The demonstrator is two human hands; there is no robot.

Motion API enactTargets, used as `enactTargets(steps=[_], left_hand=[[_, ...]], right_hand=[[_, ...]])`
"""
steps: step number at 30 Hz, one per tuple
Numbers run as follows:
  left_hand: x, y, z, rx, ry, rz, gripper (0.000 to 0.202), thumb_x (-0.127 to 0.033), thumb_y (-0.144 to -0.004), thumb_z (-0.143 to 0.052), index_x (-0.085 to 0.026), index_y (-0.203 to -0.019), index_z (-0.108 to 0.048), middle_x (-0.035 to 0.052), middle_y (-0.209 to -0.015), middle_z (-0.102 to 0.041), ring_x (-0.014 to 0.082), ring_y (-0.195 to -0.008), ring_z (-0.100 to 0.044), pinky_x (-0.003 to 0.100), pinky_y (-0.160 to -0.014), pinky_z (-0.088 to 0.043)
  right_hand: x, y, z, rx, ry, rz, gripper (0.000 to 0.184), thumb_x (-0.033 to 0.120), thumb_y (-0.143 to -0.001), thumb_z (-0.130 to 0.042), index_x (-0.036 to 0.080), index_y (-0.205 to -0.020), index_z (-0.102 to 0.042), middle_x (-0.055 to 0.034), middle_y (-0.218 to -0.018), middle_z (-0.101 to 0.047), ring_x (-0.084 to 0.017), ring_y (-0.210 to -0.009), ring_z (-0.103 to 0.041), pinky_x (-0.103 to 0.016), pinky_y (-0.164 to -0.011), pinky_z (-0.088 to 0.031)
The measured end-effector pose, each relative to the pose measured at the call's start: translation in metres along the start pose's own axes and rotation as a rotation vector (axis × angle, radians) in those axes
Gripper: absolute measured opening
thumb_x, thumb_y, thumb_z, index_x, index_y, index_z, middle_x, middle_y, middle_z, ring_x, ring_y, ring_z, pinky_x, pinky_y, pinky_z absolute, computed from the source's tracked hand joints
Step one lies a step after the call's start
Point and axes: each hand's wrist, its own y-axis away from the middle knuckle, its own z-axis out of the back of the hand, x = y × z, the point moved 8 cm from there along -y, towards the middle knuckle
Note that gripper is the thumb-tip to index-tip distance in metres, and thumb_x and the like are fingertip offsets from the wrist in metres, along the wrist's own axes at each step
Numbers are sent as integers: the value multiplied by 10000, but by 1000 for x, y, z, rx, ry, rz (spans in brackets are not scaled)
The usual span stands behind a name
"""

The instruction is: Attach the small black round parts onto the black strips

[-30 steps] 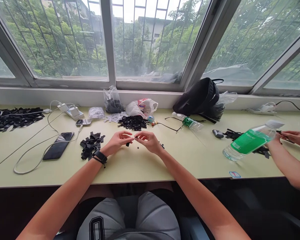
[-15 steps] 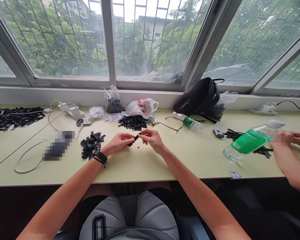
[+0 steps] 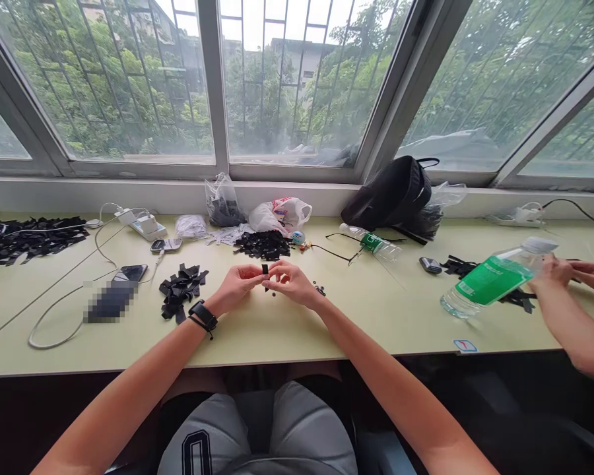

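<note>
A short black strip (image 3: 265,270) stands roughly upright between my two hands above the table. My left hand (image 3: 238,285) pinches it from the left, fingers closed. From the other side my right hand (image 3: 291,282) grips it too, thumb and fingers together. Fingers cover most of the strip's lower part. Small dark round pieces (image 3: 319,289) lie just right of my right hand, and another tiny one is on the table below the fingers. A loose pile of black strips (image 3: 182,290) is left of my left hand; a pile of small black pieces (image 3: 264,245) lies beyond both hands.
A tilted water bottle (image 3: 495,280) stands at right beside a co-worker's hands (image 3: 557,272). Eyeglasses, a lying bottle (image 3: 371,243) and a black bag (image 3: 389,194) are farther back. Phones and cables (image 3: 54,290) spread over the left side. The table's front edge (image 3: 257,364) runs near my lap.
The black strip has turned from slanted to nearly upright, and my hands have come closer together around it. Small round pieces now show beside my right hand.
</note>
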Motion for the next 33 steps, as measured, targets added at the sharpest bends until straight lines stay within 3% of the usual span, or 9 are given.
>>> enactTargets(steps=[5, 9, 13, 17, 20, 25, 28, 30, 33], left_hand=[[0, -1, 8, -97, -4, 2, 411, -540, -750, -868, -153, -798, -739, 7, -680, -634, 104, -617, -458, 255, -581, -319], [1, -2, 12, -112, 27, 20, 398, -481, -745, -875, -161, -952, -761, 47, -814, -734, 106, -633, -501, 258, -604, -368], [3, -2, 5, -32, -27, 34, 463, -486, -790, -841, -185, -1135, -768, 84, -911, -777, 164, -765, -641, 277, -666, -445], [1, -1, 3, 2, -90, -45, 399, -524, -813, -819, -168, -993, -806, 102, -945, -791, 216, -881, -700, 309, -756, -501], [2, -2, 8, -46, -125, -67, 395, -525, -795, -836, -169, -963, -808, 98, -947, -793, 207, -834, -696, 310, -736, -508], [2, -3, 14, -96, -105, -82, 366, -488, -759, -878, -158, -877, -774, 64, -835, -758, 162, -730, -652, 274, -656, -469], [-1, -2, 17, -129, -136, -83, 435, -473, -744, -890, -165, -1031, -782, 29, -759, -719, 136, -648, -596, 259, -594, -417], [-2, -2, 17, -115, -198, -75, 480, -484, -764, -869, -169, -1116, -787, 29, -750, -719, 133, -621, -571, 261, -573, -394], [-3, -1, 11, -61, -306, -90, 390, -514, -804, -815, -164, -978, -824, 65, -822, -764, 146, -650, -584, 267, -581, -401]], right_hand=[[-6, -2, 5, -42, -51, -22, 396, 589, -860, -752, 195, -902, -740, -47, -908, -689, -155, -734, -587, -290, -642, -468], [-7, -2, 11, -83, -96, -58, 397, 575, -873, -734, 181, -913, -717, -45, -868, -696, -175, -779, -613, -295, -678, -471], [-3, -1, 8, -20, -88, -55, 386, 564, -871, -738, 179, -908, -733, -58, -882, -721, -188, -799, -625, -297, -690, -465], [-6, -1, 13, -9, -21, -80, 424, 586, -882, -713, 168, -811, -720, -32, -745, -669, -151, -675, -546, -281, -616, -398], [-10, -1, 16, -13, 17, -110, 471, 613, -885, -690, 165, -738, -681, -13, -675, -618, -127, -616, -480, -272, -578, -351], [-11, 2, 11, 46, -28, -177, 490, 655, -830, -716, 169, -776, -681, -8, -688, -614, -113, -577, -447, -263, -533, -326], [-10, 4, 12, 67, -44, -210, 475, 641, -810, -733, 167, -814, -692, -10, -702, -623, -111, -569, -453, -262, -520, -330], [-9, 4, 17, 55, -14, -217, 456, 616, -798, -748, 163, -807, -696, -6, -689, -615, -110, -571, -454, -260, -525, -330], [-13, 6, 26, 64, 50, -249, 444, 595, -773, -766, 155, -768, -700, -3, -656, -606, -110, -571, -454, -260, -527, -316]])
